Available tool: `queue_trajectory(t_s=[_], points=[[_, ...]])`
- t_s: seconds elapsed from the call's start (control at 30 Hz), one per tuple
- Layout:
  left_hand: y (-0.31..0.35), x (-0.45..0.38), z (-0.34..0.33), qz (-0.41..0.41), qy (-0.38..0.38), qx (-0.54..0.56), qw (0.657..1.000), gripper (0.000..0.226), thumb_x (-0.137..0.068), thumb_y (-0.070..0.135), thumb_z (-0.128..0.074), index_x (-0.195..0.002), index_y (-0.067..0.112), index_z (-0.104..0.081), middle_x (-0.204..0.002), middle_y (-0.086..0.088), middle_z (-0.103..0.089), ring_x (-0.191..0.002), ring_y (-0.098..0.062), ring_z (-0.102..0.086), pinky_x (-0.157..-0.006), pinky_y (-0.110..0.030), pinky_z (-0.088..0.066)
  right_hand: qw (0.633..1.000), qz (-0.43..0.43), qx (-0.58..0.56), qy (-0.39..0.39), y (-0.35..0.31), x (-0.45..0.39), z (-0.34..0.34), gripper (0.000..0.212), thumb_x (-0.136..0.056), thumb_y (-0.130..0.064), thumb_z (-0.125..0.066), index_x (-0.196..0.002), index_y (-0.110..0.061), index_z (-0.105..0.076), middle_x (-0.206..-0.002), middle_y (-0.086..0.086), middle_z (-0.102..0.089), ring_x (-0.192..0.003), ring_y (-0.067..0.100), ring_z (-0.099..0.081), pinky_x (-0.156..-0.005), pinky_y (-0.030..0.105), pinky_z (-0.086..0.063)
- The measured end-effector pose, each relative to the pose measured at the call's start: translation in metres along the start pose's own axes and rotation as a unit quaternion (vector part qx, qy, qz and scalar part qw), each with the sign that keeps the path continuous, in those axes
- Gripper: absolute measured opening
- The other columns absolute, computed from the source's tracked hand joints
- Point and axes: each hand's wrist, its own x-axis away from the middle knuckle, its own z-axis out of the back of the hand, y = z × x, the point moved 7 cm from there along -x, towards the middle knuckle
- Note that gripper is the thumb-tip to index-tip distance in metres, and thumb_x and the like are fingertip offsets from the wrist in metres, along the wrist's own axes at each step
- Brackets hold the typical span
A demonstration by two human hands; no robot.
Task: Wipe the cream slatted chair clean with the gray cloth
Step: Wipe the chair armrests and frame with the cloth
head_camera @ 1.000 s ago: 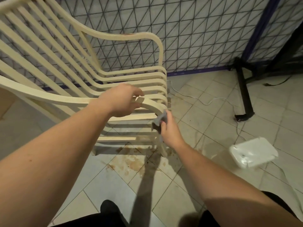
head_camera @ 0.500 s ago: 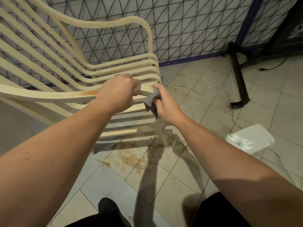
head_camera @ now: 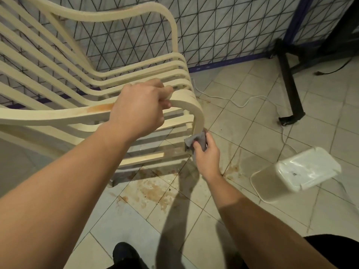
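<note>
- Right fingers [head_camera: 196, 146] are curled tight around the gray cloth [head_camera: 195, 140], bunching it up and pressing it against the front of the near armrest where it bends down toward the floor.
- Right hand [head_camera: 206, 158] sits low, just below that bend, wrist angled up from the bottom right.
- Left fingers [head_camera: 165, 94] are wrapped over the top of the same armrest, clenched on it, with the thumb tucked underneath.
- Left hand [head_camera: 138, 107] steadies things from above, well up the rail from the cloth.
- The chair [head_camera: 108, 15] is cream, all long curved slats, filling the upper left; its far armrest arcs across the top.
- There's an orange-brown stain [head_camera: 99, 107] on the near armrest, just behind the left hand.
- Under the chair's front edge, brownish splashes [head_camera: 153, 191] spread over the pale tiled floor [head_camera: 252, 121].
- To the right on the floor lies a white plastic container [head_camera: 303, 171], tipped on its side.
- A white cable [head_camera: 233, 99] snakes across the tiles behind the chair's front corner.
- A black stand leg [head_camera: 290, 88] rests on the floor further right.
- Behind it all, a wall panel with a black triangle-grid pattern [head_camera: 223, 26].
- At the bottom edge, a dark shoe [head_camera: 124, 253] pokes into view.
</note>
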Motion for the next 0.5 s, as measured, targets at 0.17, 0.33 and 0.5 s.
queue_trajectory(t_s=[0.17,0.33,0.5], points=[[-0.004,0.000,-0.004,-0.002,0.015,0.017,1.000,0.014,-0.099,0.023,-0.053,-0.106,0.025,-0.065,-0.104,0.007,-0.060,-0.087,-0.028,-0.060,-0.082,-0.048,-0.046,0.986,-0.103,-0.035,0.128,0.042,0.014,-0.013,0.036,-0.092,-0.007,-0.068,-0.128,-0.008,-0.066,-0.097,-0.014,-0.066,-0.086,-0.001,-0.060,-0.072,-0.001,-0.038],[-0.006,-0.002,-0.005,0.005,0.008,0.026,1.000,0.016,-0.099,0.023,-0.054,-0.109,0.026,-0.065,-0.103,0.008,-0.058,-0.088,-0.028,-0.059,-0.087,-0.050,-0.046,0.986,-0.109,0.001,0.122,0.046,0.004,-0.013,0.047,-0.087,-0.010,-0.074,-0.131,-0.003,-0.060,-0.119,-0.002,-0.070,-0.100,0.005,-0.059,-0.078,-0.003,-0.039],[-0.007,-0.001,-0.005,0.017,0.014,0.029,0.999,0.021,-0.099,0.024,-0.054,-0.116,0.026,-0.066,-0.108,0.008,-0.060,-0.094,-0.027,-0.059,-0.092,-0.052,-0.044,0.985,0.005,-0.043,0.166,-0.004,-0.004,0.003,0.044,-0.086,-0.006,-0.073,-0.128,-0.016,-0.064,-0.079,-0.039,-0.061,-0.073,-0.013,-0.055,-0.074,0.007,-0.047]])
